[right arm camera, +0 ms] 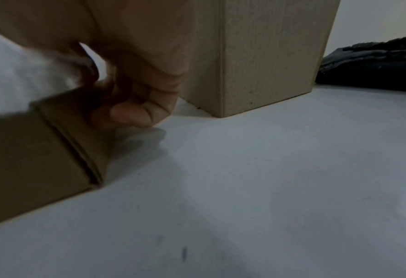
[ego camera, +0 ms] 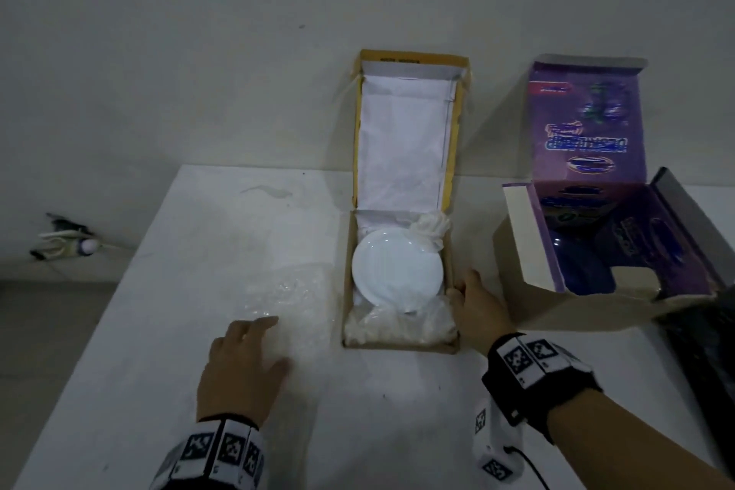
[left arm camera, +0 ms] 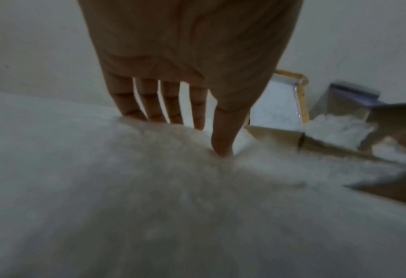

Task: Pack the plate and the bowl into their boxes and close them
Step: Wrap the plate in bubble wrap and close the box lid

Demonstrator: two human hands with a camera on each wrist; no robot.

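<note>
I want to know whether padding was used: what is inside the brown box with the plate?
In the brown box the white plate lies on crumpled white wrapping, with a white wad at its far right corner. What lies beneath the plate is covered.

The room was dim and grey in all views, the white plate (ego camera: 397,270) glared a little, both wrist pictures were blurred and stretched near the edges, and a soft shadow lay on the table (right arm camera: 268,169) under the right hand (right arm camera: 130,79).
</note>
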